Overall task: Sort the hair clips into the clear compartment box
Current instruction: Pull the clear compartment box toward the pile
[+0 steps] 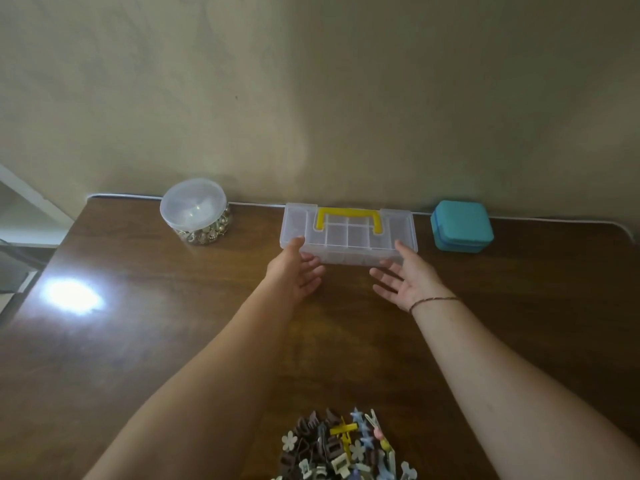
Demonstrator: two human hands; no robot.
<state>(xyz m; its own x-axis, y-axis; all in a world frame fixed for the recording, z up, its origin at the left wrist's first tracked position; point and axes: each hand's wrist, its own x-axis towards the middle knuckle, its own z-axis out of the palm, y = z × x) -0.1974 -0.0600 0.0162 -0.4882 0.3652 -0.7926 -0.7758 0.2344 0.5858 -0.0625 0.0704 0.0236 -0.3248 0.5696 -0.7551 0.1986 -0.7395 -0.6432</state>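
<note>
From my head camera, both my arms reached out across the brown table (pixel 138 341) toward the far edge by the wall. My left hand (pixel 294 271) was open, fingers spread and loosely curled, its thumb resting against the near left corner of the clear compartment box (pixel 398 225). My right hand (pixel 405 275) was open too, palm turned inward, fingers fanned out, its thumb up against the box's near right corner — neither hand had closed round anything. A thin dark bracelet (pixel 433 301) sat on my right wrist.

The box lay between my two hands, just ahead of my fingertips, lid shut. It was see-through plastic with a yellow handle (pixel 349 213) folded flat on top, and white dividers showed through the lid; the compartments looked bare, though the plastic was hazy.

Beyond my left hand, well off to that side, stood a round clear tub (pixel 194 211) with a frosted lid and small gold-coloured pieces inside. Past my right hand sat a closed teal case (pixel 462 226).

Back between my forearms, close to my body, lay the pile of hair clips (pixel 343 448) — brown, cream, yellow and pale blue ones heaped together, some flower-shaped.
</note>
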